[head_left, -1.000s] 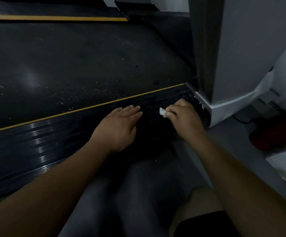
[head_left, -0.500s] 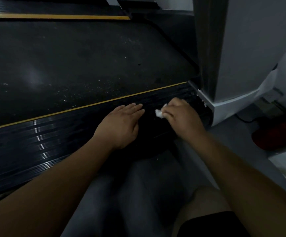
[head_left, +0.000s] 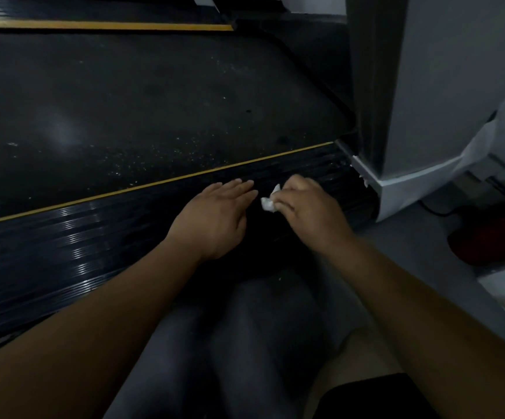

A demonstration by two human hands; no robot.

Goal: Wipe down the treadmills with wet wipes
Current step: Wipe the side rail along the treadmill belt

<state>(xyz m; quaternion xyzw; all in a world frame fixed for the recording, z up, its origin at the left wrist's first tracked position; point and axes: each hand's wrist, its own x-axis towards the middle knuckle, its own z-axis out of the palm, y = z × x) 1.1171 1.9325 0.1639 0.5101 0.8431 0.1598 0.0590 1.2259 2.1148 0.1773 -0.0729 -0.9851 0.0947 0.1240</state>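
- One white wipe [head_left: 268, 203] lies bunched on the black ribbed rail [head_left: 79, 237], pinched under the curled fingers of the right hand [head_left: 308, 207].
- Since a second ago, that hand has slid the wipe left along the rail, away from the grey post [head_left: 456, 86]. The wipe is now just beside the left fingertips.
- Left hand [head_left: 215, 219] stays flat on the rail, fingers straight and together, holding nothing.
- Leftward the rail runs free; rightward it ends at the post's white base.
- Its far edge is a yellow stripe [head_left: 154, 184] against the speckled belt [head_left: 124, 101].
- Both forearms reach forward over the knees; grey floor [head_left: 411, 237] lies to the right.
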